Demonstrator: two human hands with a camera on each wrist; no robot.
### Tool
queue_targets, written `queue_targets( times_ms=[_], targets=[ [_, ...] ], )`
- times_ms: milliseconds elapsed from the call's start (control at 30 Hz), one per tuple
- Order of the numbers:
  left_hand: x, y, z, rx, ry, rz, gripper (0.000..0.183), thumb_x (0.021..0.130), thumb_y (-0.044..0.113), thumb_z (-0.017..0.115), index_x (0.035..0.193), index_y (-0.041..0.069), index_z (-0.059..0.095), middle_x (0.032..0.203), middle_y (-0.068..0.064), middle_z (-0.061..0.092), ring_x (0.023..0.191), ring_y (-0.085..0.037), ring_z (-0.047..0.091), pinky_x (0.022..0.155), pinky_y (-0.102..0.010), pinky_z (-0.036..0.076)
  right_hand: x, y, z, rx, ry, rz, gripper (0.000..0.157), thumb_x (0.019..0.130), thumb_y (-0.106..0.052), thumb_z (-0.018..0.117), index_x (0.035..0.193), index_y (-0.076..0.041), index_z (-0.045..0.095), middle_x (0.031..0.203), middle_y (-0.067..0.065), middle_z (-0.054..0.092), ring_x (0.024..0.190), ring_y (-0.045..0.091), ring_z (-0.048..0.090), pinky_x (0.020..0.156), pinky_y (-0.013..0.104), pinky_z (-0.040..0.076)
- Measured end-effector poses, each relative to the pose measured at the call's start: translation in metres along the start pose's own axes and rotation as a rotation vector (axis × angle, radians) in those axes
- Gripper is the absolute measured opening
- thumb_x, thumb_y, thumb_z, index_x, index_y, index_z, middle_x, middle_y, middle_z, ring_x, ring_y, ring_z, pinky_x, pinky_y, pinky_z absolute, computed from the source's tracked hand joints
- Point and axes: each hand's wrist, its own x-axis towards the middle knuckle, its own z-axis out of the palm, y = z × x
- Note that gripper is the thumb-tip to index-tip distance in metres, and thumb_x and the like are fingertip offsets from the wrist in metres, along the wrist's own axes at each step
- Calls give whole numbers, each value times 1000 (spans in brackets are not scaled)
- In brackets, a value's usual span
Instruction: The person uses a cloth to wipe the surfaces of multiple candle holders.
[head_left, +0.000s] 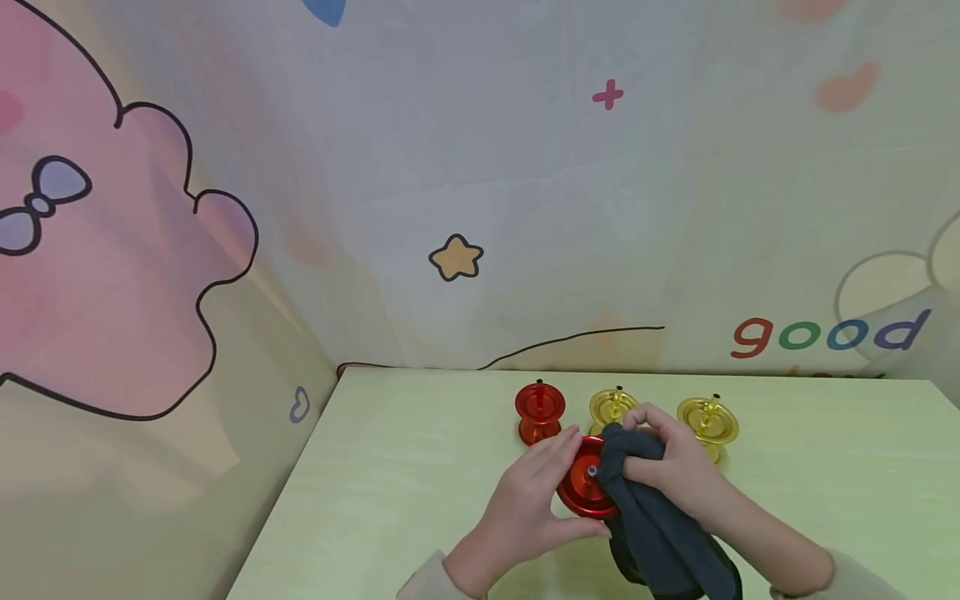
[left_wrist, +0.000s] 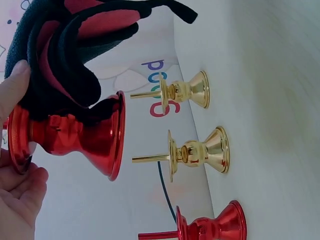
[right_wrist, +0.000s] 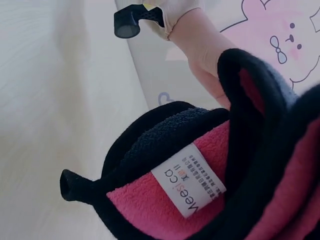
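My left hand (head_left: 525,504) grips a red metal candle holder (head_left: 576,482) by the rim of its dish, thumb on the near side and fingers on the far side. In the left wrist view the held red candle holder (left_wrist: 97,137) is above the table, its flared base away from the palm. With bent fingers and thumb, my right hand (head_left: 678,467) pinches a folded dark towel (head_left: 663,525), which lies against the dish and hangs toward the table's front. The towel (right_wrist: 145,210) shows a pink inner side, black edging and a white label in the right wrist view.
Behind the hands stand another red candle holder (head_left: 540,406) and two gold ones, a middle gold candle holder (head_left: 604,407) and a right gold candle holder (head_left: 712,425), both partly hidden by the right hand or towel. The pale table (head_left: 360,483) meets a printed cloth backdrop (head_left: 525,275).
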Motion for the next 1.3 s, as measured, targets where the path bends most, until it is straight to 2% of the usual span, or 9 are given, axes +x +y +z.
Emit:
queue_targets(
  times_ms=[167,300,400,533,600,667,833,1067,1300],
  targets=[
    [2,-1,0,-44,17,-68,80,63,43,76,128,8,46,123,-5,55,113,-15,51,90,-27,45,0,6,-5,109,-21,51,23,80,-5,57,97,-16,46,91,5,59,71,17,61,61,29,53],
    [2,-6,-1,-149,40,-187,74,64,40,76,125,10,48,120,-3,57,111,-17,52,84,-25,49,-4,9,-16,143,8,94,25,83,-11,58,102,-24,47,93,-3,59,76,17,62,67,30,53],
    [1,-10,-5,-258,46,-341,72,65,38,76,126,11,48,120,-3,57,111,-18,52,80,-23,50,-6,9,-24,23,104,46,27,84,-15,59,108,-19,47,93,-9,57,79,11,60,68,27,52],
    [4,-12,-7,-441,49,-536,68,65,37,76,123,13,51,113,0,60,104,-16,56,76,-22,50,-7,8,-29,-236,235,-97,31,84,-14,60,112,-11,48,92,-12,56,78,3,55,65,21,50],
    [7,-11,-7,-530,54,-604,65,65,37,76,121,14,52,109,2,62,100,-13,57,75,-20,50,-8,8,-26,-336,251,-168,30,83,-12,61,111,-11,51,96,-6,57,78,0,54,64,20,50],
    [10,-10,-5,-606,71,-661,65,65,36,76,122,15,52,108,2,63,97,-11,59,74,-19,50,-10,8,-20,-382,221,-237,30,82,-9,61,110,-12,53,99,1,59,79,0,55,63,19,50],
    [18,-2,-3,-713,132,-739,67,66,30,77,125,12,50,112,-2,62,97,-13,60,74,-21,51,-15,9,-3,-401,133,-360,30,79,-5,63,108,-13,56,100,9,63,80,3,58,65,18,51],
    [23,4,-2,-784,230,-755,58,69,25,76,120,10,54,113,-6,61,99,-16,61,78,-25,51,-18,14,12,-539,217,-499,40,70,-3,71,104,-21,62,107,2,63,100,-1,52,80,17,47],
    [23,7,-1,-843,316,-825,64,68,23,76,123,4,51,117,-10,58,104,-20,58,82,-26,49,-17,23,24,-634,226,-566,49,66,-17,76,112,-25,60,125,5,53,117,20,41,83,46,45]
  ],
)
